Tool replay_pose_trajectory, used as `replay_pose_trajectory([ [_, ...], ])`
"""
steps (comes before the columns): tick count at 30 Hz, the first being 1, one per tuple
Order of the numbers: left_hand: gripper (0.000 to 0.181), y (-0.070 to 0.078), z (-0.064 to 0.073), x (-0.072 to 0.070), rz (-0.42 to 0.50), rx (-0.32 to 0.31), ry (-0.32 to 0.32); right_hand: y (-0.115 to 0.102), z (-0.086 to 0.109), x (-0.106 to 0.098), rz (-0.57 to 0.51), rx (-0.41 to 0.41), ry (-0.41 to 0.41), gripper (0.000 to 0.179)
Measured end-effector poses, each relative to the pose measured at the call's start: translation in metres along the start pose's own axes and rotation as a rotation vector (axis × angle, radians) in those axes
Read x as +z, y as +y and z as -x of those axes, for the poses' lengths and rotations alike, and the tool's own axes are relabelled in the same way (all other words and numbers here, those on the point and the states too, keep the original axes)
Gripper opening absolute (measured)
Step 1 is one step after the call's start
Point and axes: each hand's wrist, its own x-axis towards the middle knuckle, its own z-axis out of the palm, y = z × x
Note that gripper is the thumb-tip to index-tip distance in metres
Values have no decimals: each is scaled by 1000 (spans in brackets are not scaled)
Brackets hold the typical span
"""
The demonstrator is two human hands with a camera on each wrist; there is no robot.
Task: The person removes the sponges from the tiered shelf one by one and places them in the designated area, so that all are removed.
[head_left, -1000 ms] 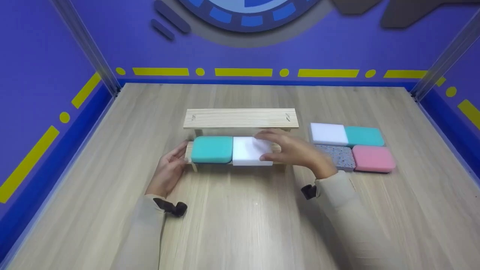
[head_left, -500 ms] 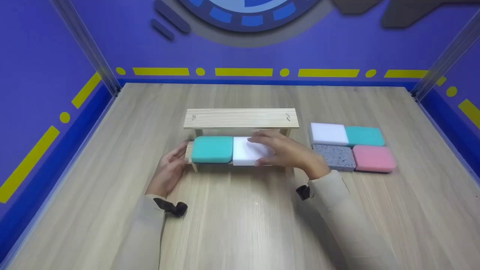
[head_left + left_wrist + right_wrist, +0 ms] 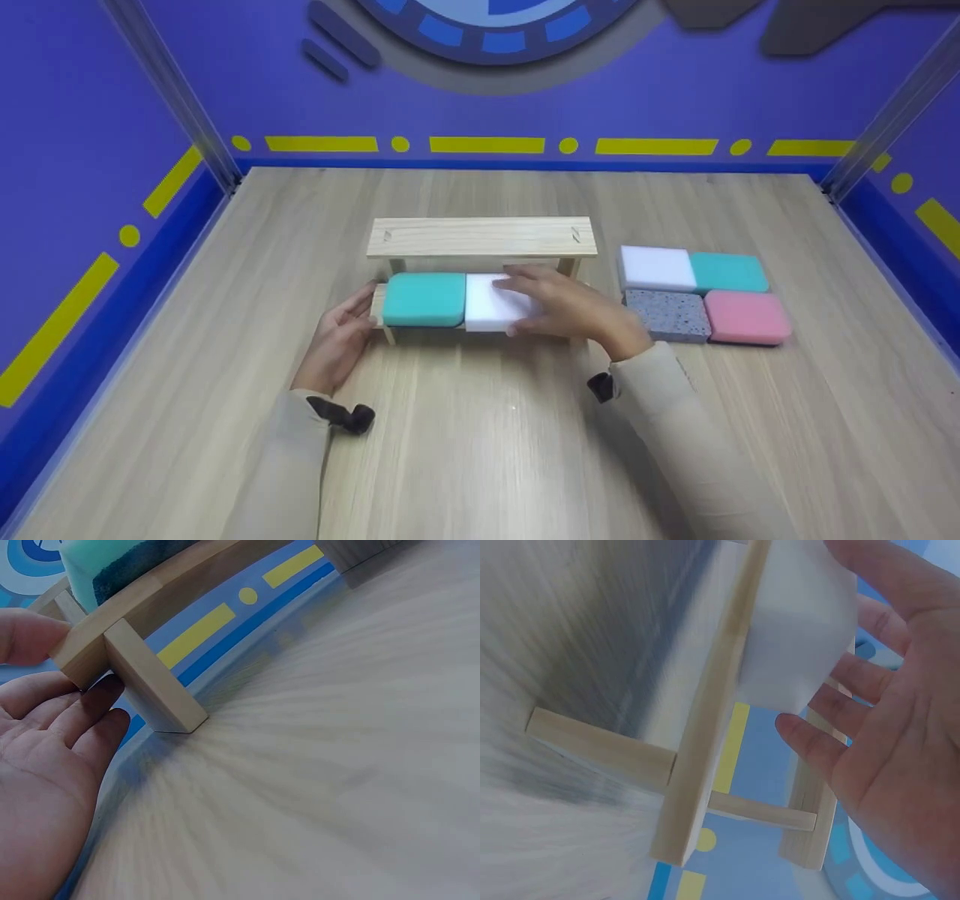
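In the head view a low wooden stand shows a front plank (image 3: 379, 307) and a higher rear plank (image 3: 482, 237). My left hand (image 3: 341, 341) grips the front plank's left end; the left wrist view has the thumb above the wood (image 3: 82, 652) and the fingers below. Along that plank lie a teal sponge (image 3: 424, 298) and, against its right side, a white sponge (image 3: 487, 302). My right hand (image 3: 574, 307) holds the white sponge from the right, thumb at the front edge and fingers over the top and back. In the right wrist view, the fingers reach round the white sponge (image 3: 799, 622).
On the table to the right lie a white sponge (image 3: 657, 268), a teal sponge (image 3: 729, 271), a speckled grey block (image 3: 667, 315) and a pink sponge (image 3: 748, 318), in two rows. Blue panels (image 3: 480, 112) enclose the table's back and sides.
My right hand has slid a little left over the white sponge, uncovering more of the grey block. The left hand, the stand and the sponges look unmoved.
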Motion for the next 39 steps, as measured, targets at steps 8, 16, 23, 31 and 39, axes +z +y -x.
replay_pose_trajectory([
  [8, 66, 0, -2, 0, -15, -2, 4, 1, 0, 1, 20, 19, -7, 64],
  [16, 66, 1, 0, 1, -24, -9, -10, 2, 0, 2, 16, -6, 23, 64],
  [23, 65, 2, 2, 2, -22, -15, 4, 1, 0, 4, 3, -9, 31, 63],
  [31, 66, 2, 1, 1, -34, -25, 3, 2, 0, 5, 25, -28, 47, 61],
  [39, 66, 2, 1, 2, -20, -17, 2, 2, 1, 4, 29, -32, 46, 62],
])
